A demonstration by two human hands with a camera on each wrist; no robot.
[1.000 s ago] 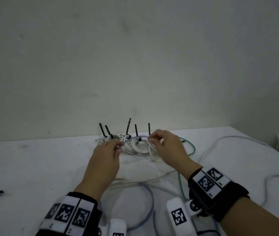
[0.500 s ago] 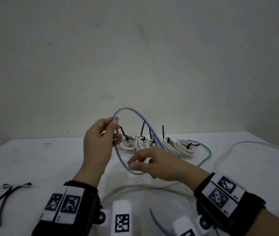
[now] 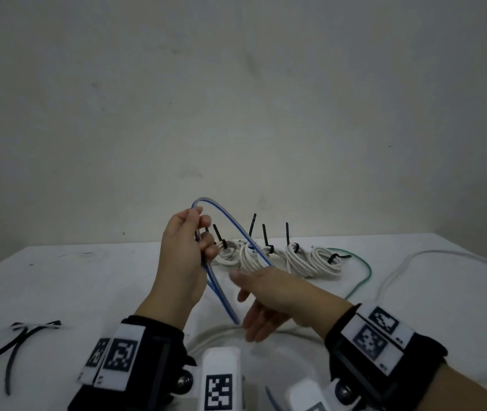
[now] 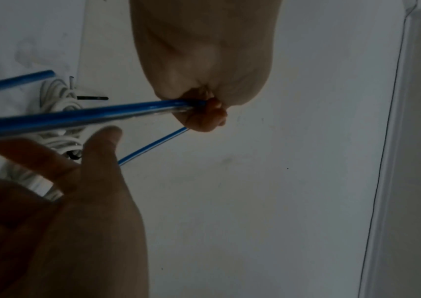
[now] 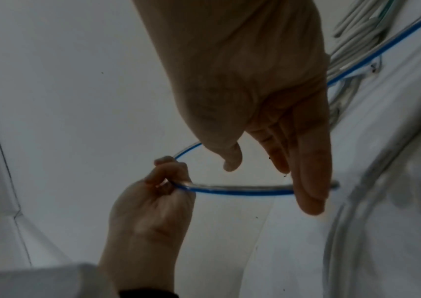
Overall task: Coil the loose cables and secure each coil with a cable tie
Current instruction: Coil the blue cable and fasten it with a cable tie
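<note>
Left hand (image 3: 181,259): raised above the table (image 3: 88,292), fingers clamped on the blue cable (image 3: 227,223).
Right hand (image 3: 269,295): lower, fingers straight, apart.
Blue cable: upright loop between both hands, arching toward the far coils.

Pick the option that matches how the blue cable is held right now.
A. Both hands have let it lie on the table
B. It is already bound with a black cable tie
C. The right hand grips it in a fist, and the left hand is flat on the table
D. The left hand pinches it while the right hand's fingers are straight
D: the left hand pinches the raised loop of blue cable, and the right hand has straight fingers beside it.
</note>
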